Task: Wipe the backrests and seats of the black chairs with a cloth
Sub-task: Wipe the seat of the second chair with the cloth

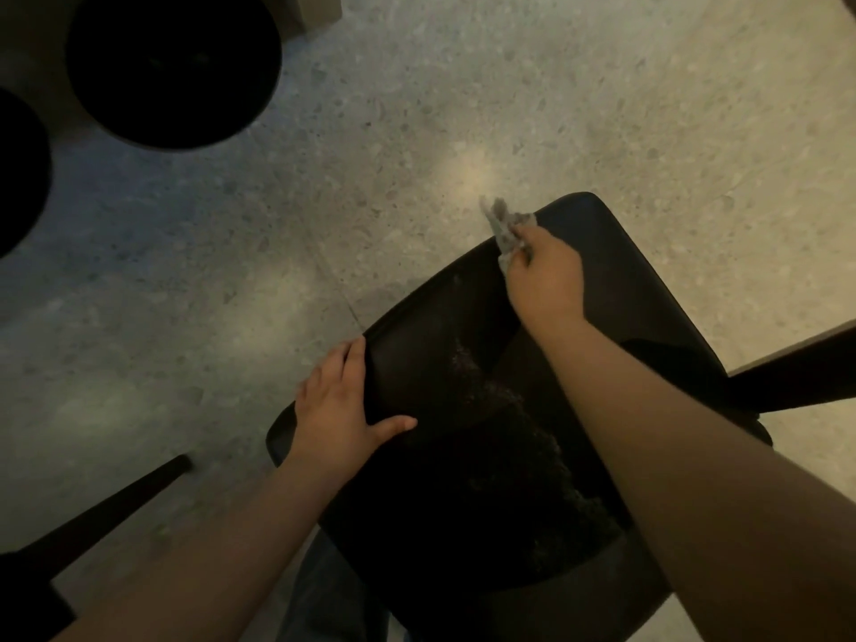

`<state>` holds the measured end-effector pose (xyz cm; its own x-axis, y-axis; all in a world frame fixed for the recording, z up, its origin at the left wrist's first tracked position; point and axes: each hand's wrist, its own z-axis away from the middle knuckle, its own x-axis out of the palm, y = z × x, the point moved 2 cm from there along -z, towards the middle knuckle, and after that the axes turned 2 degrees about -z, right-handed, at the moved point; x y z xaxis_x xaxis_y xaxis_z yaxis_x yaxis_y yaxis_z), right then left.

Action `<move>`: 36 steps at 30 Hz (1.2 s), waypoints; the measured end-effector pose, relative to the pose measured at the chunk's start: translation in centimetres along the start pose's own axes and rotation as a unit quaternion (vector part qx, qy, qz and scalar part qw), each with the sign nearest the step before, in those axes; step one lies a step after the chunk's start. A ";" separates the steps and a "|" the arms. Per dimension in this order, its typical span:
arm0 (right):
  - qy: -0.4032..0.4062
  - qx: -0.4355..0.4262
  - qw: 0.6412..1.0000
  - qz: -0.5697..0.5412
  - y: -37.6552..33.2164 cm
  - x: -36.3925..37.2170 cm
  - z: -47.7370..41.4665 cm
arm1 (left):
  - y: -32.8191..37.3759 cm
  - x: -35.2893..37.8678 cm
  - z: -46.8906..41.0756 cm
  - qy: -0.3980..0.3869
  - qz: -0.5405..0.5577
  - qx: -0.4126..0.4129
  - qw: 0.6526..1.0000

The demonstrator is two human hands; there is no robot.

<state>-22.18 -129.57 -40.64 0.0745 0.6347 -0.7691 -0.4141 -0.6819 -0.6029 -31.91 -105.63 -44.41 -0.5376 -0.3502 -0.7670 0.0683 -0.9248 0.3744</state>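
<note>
cloth (506,223) partly hidden in right hand (546,280); dark round shape (18,173) cut by left edge, unidentifiable

Plenty of bare floor (486,108) beyond the chair (440,373) and off its left side, so a hand can swing out there no problem. The chair's right side is blocked by a dark bar (796,368) butting against it. Two round black shapes (173,67) sit well off to its far left, and a slanted dark leg (106,507) sits near-left.
</note>
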 end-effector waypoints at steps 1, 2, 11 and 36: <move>-0.007 -0.004 1.000 -0.012 -0.4 0.8 0.5 | 0.0 0.0 0.0 0.000 0.001 -0.002 1.000; -0.028 -0.019 0.999 -0.027 -0.8 1.7 1.5 | 0.0 0.0 0.0 -0.002 0.001 -0.004 1.000; -0.043 -0.058 0.997 -0.026 -2.0 0.1 -0.6 | 0.1 0.2 0.1 0.001 0.001 -0.009 1.000; -0.020 -0.016 0.998 -0.049 0.0 3.4 4.1 | -0.1 0.1 -0.2 -0.009 0.003 -0.015 1.000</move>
<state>-25.66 -125.96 -42.37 0.0768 0.7120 -0.6979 -0.3781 -0.6269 -0.6812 -31.78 -105.61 -44.67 -0.5521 -0.3535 -0.7551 0.0973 -0.9268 0.3627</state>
